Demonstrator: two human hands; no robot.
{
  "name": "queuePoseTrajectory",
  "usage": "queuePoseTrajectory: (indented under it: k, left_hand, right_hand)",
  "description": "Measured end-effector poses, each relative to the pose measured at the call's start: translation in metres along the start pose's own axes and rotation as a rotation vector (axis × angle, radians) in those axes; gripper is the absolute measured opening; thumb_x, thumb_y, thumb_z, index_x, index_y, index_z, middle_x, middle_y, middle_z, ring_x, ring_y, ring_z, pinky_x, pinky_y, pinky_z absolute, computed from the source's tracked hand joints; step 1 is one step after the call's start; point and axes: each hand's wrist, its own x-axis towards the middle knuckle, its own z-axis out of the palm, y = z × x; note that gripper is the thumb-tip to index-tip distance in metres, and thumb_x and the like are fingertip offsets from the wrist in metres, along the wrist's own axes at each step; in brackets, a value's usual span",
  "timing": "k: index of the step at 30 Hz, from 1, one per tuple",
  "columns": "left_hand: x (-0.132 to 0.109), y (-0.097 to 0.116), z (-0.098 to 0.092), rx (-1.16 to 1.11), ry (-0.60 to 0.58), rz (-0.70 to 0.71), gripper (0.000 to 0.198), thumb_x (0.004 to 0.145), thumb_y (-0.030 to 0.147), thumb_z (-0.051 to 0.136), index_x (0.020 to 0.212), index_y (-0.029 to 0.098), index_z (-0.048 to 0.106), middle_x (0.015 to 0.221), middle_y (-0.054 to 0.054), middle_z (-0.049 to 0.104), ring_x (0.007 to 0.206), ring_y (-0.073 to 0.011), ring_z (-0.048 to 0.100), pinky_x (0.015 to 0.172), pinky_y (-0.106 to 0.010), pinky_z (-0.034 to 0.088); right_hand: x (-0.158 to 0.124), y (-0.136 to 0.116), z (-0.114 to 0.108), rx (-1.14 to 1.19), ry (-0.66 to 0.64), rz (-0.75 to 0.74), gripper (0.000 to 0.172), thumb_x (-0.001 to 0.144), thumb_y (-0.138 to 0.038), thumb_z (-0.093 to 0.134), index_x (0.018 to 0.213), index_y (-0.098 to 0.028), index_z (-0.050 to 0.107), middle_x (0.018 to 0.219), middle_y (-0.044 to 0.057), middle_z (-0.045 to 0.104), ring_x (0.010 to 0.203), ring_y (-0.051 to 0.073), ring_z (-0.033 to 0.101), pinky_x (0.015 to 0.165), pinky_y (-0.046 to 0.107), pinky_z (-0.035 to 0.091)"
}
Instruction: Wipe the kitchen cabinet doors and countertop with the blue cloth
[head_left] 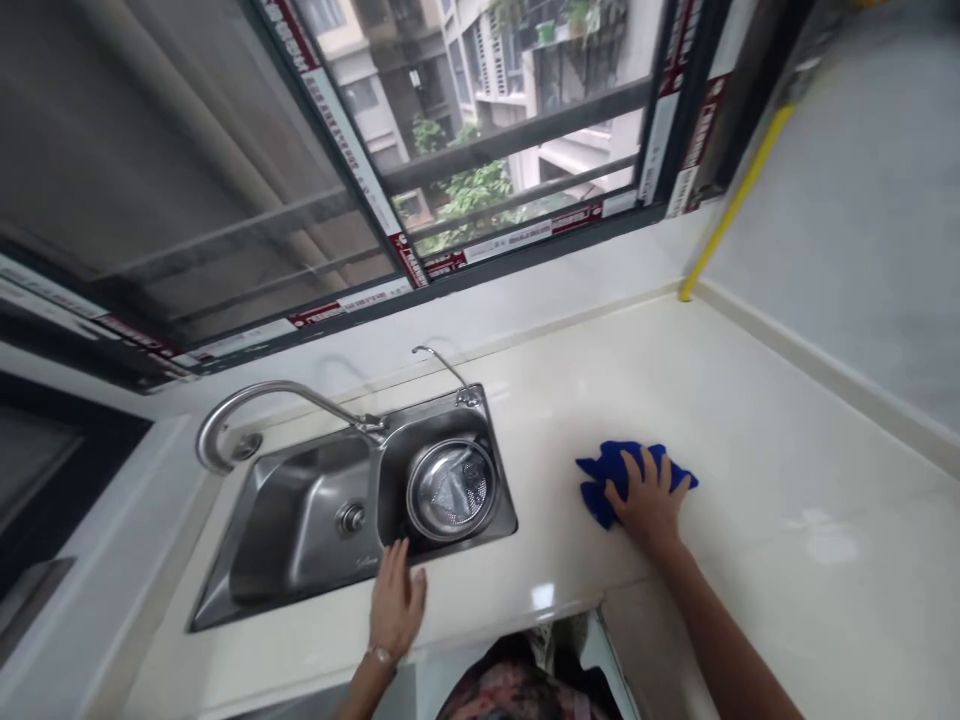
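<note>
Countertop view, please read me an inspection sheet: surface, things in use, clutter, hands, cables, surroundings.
Surface: pale, glossy countertop with light reflections.
Things in use: blue cloth, crumpled.
Clutter: round metal basin in the right bowl of the sink.
Hands: right hand spread on the cloth; left hand at the sink's front edge, holding nothing.
Cables: nothing seen.
Surroundings: curved faucet, taped window frame, yellow pipe by the wall.

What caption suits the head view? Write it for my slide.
Right hand on a blue cloth on the counter, left hand by the sink.
</note>
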Motion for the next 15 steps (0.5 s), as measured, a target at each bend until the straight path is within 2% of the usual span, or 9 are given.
queuePoseTrajectory:
  k: [2, 5, 10, 13, 15]
  left_hand:
    - [-0.029, -0.027, -0.006, 0.073, 0.059, -0.122, 0.064, 0.103, 0.049, 0.04, 0.153, 0.01, 0.05, 0.157, -0.022, 0.051, 0.156, -0.0366, 0.034, 0.126, -0.062, 0.036]
    - [-0.051, -0.035, -0.003, 0.144, 0.057, -0.108, 0.064, 0.105, 0.049, 0.037, 0.152, 0.008, 0.051, 0.164, -0.023, 0.041, 0.16, -0.0368, 0.025, 0.127, -0.062, 0.031]
    - [-0.052, -0.026, 0.004, 0.21, 0.059, -0.082, 0.06, 0.107, 0.045, 0.035, 0.155, 0.014, 0.051, 0.17, -0.02, 0.034, 0.162, -0.0351, 0.018, 0.128, -0.063, 0.028]
    - [-0.049, -0.024, 0.004, 0.226, 0.075, -0.066, 0.06, 0.107, 0.045, 0.035, 0.154, 0.012, 0.052, 0.168, -0.022, 0.036, 0.162, -0.0368, 0.018, 0.127, -0.064, 0.029]
    - [-0.048, -0.021, 0.002, 0.234, 0.08, -0.056, 0.06, 0.107, 0.045, 0.035, 0.153, 0.011, 0.053, 0.166, -0.023, 0.038, 0.161, -0.0382, 0.019, 0.126, -0.064, 0.031]
  right_hand:
    - [0.021, 0.006, 0.014, 0.006, 0.064, 0.039, 0.063, 0.1, -0.051, 0.043, 0.148, -0.014, 0.057, 0.16, 0.022, 0.045, 0.151, 0.05, 0.027, 0.114, 0.081, 0.019]
    - [0.054, 0.017, 0.028, 0.012, 0.124, 0.103, 0.065, 0.1, -0.053, 0.044, 0.149, -0.012, 0.056, 0.161, 0.023, 0.043, 0.15, 0.05, 0.027, 0.114, 0.081, 0.02]
    - [0.094, 0.041, 0.035, 0.022, 0.064, 0.153, 0.065, 0.1, -0.054, 0.041, 0.151, -0.014, 0.054, 0.161, 0.021, 0.043, 0.149, 0.047, 0.029, 0.115, 0.079, 0.021]
    - [0.097, 0.046, 0.033, 0.035, 0.034, 0.203, 0.066, 0.101, -0.056, 0.039, 0.151, -0.016, 0.053, 0.161, 0.019, 0.043, 0.15, 0.046, 0.028, 0.116, 0.079, 0.021]
    - [0.086, 0.043, 0.033, 0.035, 0.055, 0.243, 0.067, 0.101, -0.057, 0.038, 0.152, -0.015, 0.052, 0.161, 0.02, 0.042, 0.151, 0.046, 0.027, 0.117, 0.078, 0.02]
